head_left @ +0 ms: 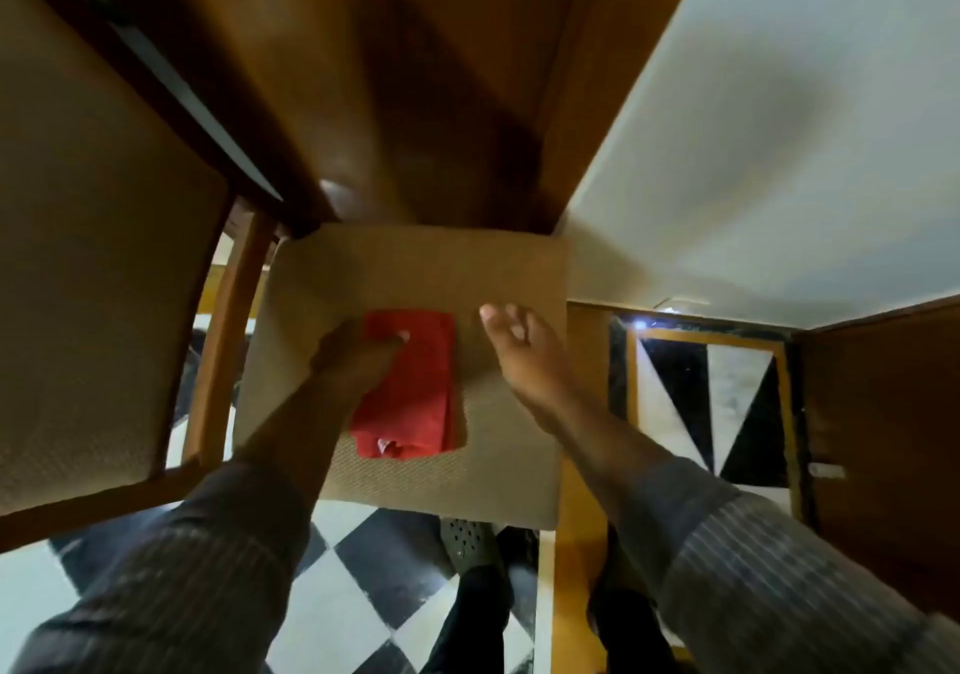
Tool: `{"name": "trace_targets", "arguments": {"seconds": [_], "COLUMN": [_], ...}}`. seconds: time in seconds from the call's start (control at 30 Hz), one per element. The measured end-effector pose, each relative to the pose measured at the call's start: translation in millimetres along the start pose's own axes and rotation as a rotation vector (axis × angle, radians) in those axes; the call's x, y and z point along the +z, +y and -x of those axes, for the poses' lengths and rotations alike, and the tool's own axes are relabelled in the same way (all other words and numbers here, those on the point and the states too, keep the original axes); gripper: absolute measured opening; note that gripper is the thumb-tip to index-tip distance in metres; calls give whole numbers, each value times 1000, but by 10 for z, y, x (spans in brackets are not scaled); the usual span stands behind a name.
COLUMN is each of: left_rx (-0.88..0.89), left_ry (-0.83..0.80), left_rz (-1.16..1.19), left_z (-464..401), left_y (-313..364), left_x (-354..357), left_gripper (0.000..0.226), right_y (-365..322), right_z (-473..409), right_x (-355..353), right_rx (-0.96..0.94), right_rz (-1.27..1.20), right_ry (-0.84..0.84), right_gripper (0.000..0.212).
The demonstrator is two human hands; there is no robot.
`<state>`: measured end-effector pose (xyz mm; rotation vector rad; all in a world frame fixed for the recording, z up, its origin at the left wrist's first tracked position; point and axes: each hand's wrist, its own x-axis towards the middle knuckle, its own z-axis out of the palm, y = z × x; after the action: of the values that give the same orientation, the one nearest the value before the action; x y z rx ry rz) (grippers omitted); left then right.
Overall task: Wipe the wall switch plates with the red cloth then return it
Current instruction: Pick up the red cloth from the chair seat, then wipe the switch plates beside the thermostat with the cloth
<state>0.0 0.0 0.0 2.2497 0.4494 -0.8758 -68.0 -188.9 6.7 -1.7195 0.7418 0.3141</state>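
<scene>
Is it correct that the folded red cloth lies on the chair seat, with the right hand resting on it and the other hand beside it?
Not quite: the head view shows the left hand on the red cloth, while the right hand is beside it, above the chair seat.

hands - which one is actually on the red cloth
The left hand: its fingers rest on the red cloth lying on the chair seat. The right hand is open beside the cloth, not touching it.

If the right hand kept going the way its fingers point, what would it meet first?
Probably the chair seat: the right hand hangs open above it, right of the red cloth, fingers aimed toward the seat's far edge and the wooden panel beyond. Height above the cushion is unclear.
</scene>
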Motion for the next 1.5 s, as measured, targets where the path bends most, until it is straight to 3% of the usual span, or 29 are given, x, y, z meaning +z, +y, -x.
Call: {"name": "trace_targets", "arguments": {"seconds": [0.13,0.23,0.37,0.7,0.83,1.1,1.5], "left_rx": [-88,-92,-107,-40,196,581,866], "left_ry": [-33,59,58,5,-10,-8,-3], "left_rz": [124,119,245,480,392,336,451], "left_z": [-195,-351,-510,-244,64,1079,3053], "left_y": [-285,-419,-505,-180,372,1911,3635], "left_x": [165,252,242,233,243,486,1078], "left_gripper": [62,54,45,29,31,6,15], "right_y": [257,338,369,97,-188,-881,-1534], "right_z": [-222,-409,-553,-412,-224,369,1508], "right_x": [446,693,861,588,-43,-1835,-4147], "right_rx": [73,93,114,97,7,-159,-476], "right_rz": [136,223,116,-96,-127,-221,-282], "right_ry": [-101,-105,-56,-9,64,243,391], "right_gripper": [42,28,6,27,32,29,30]}}
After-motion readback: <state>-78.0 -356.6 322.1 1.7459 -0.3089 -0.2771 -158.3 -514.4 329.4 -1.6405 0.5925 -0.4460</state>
